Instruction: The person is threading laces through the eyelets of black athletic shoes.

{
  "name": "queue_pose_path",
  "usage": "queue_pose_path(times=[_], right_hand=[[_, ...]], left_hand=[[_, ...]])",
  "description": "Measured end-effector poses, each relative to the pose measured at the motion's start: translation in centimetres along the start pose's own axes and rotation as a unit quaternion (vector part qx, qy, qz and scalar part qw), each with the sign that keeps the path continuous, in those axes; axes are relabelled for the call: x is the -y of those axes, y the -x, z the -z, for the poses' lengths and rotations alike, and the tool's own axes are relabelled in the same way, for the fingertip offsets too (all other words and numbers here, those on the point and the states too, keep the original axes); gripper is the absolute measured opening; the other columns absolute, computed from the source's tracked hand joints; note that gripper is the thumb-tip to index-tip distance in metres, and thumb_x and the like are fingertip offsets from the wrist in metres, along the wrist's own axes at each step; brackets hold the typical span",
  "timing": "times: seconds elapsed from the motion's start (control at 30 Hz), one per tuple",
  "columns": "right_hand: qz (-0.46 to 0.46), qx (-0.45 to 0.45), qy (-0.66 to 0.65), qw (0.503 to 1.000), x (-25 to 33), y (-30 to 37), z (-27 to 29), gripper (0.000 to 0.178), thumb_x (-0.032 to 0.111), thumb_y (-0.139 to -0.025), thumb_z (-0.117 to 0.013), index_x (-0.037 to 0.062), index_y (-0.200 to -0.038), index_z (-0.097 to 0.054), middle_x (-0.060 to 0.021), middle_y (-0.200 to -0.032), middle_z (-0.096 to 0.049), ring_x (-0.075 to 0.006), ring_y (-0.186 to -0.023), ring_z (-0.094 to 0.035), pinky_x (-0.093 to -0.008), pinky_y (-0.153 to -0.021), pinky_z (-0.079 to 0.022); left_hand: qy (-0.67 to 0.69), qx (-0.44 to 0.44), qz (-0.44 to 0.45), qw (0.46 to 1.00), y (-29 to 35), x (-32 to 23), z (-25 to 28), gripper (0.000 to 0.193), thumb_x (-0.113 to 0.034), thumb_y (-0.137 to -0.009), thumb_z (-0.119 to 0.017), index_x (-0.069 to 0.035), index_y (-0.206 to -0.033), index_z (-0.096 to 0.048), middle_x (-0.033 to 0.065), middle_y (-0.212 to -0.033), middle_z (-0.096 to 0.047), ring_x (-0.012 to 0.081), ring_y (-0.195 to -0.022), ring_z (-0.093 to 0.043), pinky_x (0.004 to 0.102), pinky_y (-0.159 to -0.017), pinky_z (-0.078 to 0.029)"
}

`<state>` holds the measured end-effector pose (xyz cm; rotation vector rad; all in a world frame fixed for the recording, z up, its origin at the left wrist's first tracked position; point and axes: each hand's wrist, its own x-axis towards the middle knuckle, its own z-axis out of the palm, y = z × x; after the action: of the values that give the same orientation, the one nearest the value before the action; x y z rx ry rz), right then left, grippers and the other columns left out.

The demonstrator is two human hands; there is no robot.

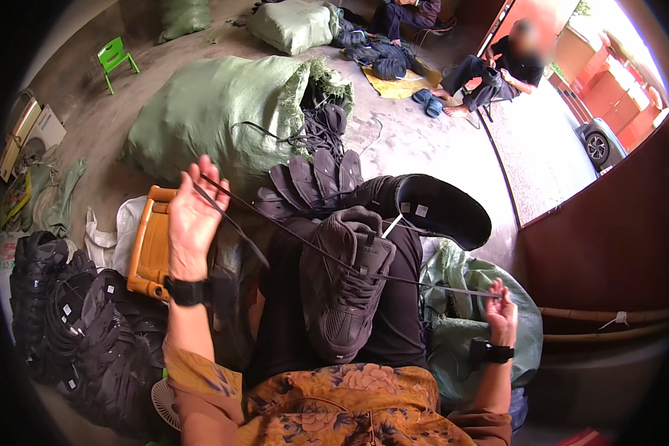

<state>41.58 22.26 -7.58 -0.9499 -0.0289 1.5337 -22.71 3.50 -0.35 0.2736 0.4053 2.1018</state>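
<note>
A black sneaker [343,305] rests on my lap, its toe toward me. A long black shoelace [290,230] runs out of its eyelets to both sides. My left hand [195,215] is raised far out at the left with the lace caught at its fingers, and a loose end hangs down from there. On the right, my right hand [502,311] pinches the other stretch of lace, which is drawn nearly straight from the shoe. Just beyond the sneaker several black shoe pieces [312,182] lie fanned out beside a curved black stack [446,212] with white tags.
A large green sack [201,119] spills black laces ahead. Black shoes [89,334] pile up at the left, near an orange-brown bamboo chair [150,245]. Another green sack [483,327] stands at my right. A seated person [524,63] works farther off; a small green chair [116,58] stands far left.
</note>
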Motion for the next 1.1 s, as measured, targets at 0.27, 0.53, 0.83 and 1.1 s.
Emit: queue_pose_path(times=[0.27, 0.53, 0.83, 1.1], right_hand=[[0.103, -0.074, 0.069, 0.990, 5.6, -2.8, 4.3, 0.024, 0.019, -0.102, -0.046, 0.0024, -0.115, -0.059, -0.0058, -0.083, -0.066, -0.0101, -0.060, -0.057, -0.0208, -0.049, -0.047], [0.161, 0.181, 0.569, 0.786, -10.1, 7.4, -9.4, 0.021, 0.028, -0.100, -0.053, 0.0092, -0.102, -0.063, 0.0038, -0.059, -0.054, -0.0022, -0.045, -0.041, -0.0185, -0.041, -0.029], [0.244, 0.397, 0.588, 0.661, -19.7, 10.1, -17.5, 0.017, 0.019, -0.099, -0.055, 0.0022, -0.098, -0.058, -0.0072, -0.065, -0.058, -0.0126, -0.049, -0.053, -0.0276, -0.048, -0.041], [0.231, 0.465, 0.599, 0.610, -18.4, 9.5, -18.1, 0.016, 0.017, -0.098, -0.055, 0.0010, -0.097, -0.056, -0.0095, -0.065, -0.055, -0.0153, -0.048, -0.052, -0.0302, -0.048, -0.041]], left_hand=[[-0.272, -0.113, -0.098, 0.951, -2.4, -7.4, 0.4, 0.034, -0.034, -0.099, -0.053, -0.011, -0.123, -0.055, 0.0101, -0.131, -0.055, 0.0224, -0.121, -0.053, 0.0472, -0.102, -0.041], [-0.866, 0.227, -0.253, 0.367, 1.4, 6.7, -9.2, 0.018, -0.010, -0.081, -0.065, -0.005, -0.097, -0.068, 0.0110, -0.107, -0.068, 0.0267, -0.104, -0.064, 0.0408, -0.092, -0.048], [-0.795, 0.473, -0.202, 0.321, 4.3, 13.4, -11.9, 0.017, -0.006, -0.076, -0.066, -0.007, -0.093, -0.060, 0.0048, -0.085, -0.059, 0.0214, -0.086, -0.060, 0.0384, -0.080, -0.046], [-0.847, 0.456, 0.011, 0.274, 3.6, 12.3, -12.1, 0.020, -0.021, -0.084, -0.067, -0.010, -0.093, -0.053, 0.0087, -0.088, -0.056, 0.0276, -0.092, -0.055, 0.0419, -0.079, -0.045]])
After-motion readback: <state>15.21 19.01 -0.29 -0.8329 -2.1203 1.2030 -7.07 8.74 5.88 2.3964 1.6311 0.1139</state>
